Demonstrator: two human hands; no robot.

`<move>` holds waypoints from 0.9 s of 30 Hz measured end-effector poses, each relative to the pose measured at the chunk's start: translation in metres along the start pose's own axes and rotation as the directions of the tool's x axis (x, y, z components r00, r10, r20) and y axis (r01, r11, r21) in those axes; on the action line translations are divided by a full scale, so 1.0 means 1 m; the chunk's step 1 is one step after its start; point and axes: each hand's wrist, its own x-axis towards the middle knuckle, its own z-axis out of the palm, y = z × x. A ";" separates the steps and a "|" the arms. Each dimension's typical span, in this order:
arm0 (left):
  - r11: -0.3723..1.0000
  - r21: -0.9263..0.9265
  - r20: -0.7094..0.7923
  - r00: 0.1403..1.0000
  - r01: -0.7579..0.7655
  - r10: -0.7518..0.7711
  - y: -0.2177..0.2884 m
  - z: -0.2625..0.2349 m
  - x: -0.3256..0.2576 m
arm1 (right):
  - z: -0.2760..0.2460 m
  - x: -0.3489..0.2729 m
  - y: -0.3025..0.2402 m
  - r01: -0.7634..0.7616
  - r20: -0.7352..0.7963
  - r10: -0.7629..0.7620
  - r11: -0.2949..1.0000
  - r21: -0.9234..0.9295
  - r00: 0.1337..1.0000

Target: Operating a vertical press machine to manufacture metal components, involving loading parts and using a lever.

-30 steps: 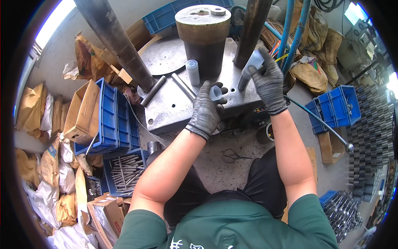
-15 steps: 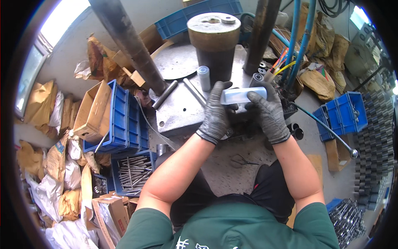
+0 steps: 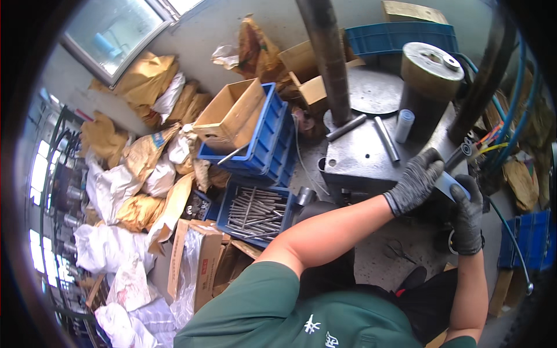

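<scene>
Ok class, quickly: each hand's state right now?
Left hand: at one end of the translucent tube; whether its grip is closed cannot be told.
Right hand: closed, holding the translucent tube.

l hand [image 3: 416, 181] & r hand [image 3: 467, 223] gloved, close tog., r curled.

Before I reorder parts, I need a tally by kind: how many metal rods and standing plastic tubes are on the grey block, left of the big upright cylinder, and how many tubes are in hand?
Metal rods: 2
Standing plastic tube: 1
Held plastic tube, between left hand and right hand: 1
Total: 4
</scene>
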 end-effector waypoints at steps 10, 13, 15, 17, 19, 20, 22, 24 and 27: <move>1.000 0.015 0.157 0.988 0.008 -0.010 -0.011 0.011 -0.024 | -0.020 0.004 0.059 -0.139 0.060 0.126 0.927 0.349 0.990; 0.976 0.192 0.221 0.974 -0.097 0.053 -0.004 -0.002 -0.030 | -0.034 0.023 0.063 -0.225 0.160 0.174 0.890 0.396 0.972; 0.812 0.524 0.290 0.950 -0.259 0.116 0.008 -0.010 -0.032 | -0.042 0.029 0.059 -0.232 0.167 0.178 0.885 0.404 0.970; 0.795 0.562 0.273 0.959 -0.228 0.082 0.025 -0.023 -0.038 | -0.044 0.032 0.056 -0.081 0.092 0.049 0.919 0.387 0.995; 0.798 0.556 0.223 0.967 -0.232 0.126 0.045 -0.042 -0.041 | -0.046 0.035 0.051 0.032 0.123 -0.050 0.988 0.148 0.991; 0.852 0.501 0.121 0.987 -0.151 0.104 0.055 -0.053 -0.041 | -0.046 0.033 0.050 0.110 0.171 -0.119 0.992 0.058 0.978; 0.995 -0.090 -0.013 0.999 0.041 -0.042 0.072 -0.091 -0.058 | -0.046 0.030 0.048 0.128 0.259 -0.164 0.980 0.149 0.952; 0.999 -0.016 -0.222 0.974 0.036 -0.038 0.087 -0.159 -0.092 | -0.051 0.029 0.041 0.098 0.240 -0.130 0.985 0.141 0.962; 0.964 0.259 -0.553 0.828 0.066 0.092 0.110 -0.289 -0.177 | -0.055 0.019 0.032 0.122 0.319 -0.134 0.991 0.057 0.938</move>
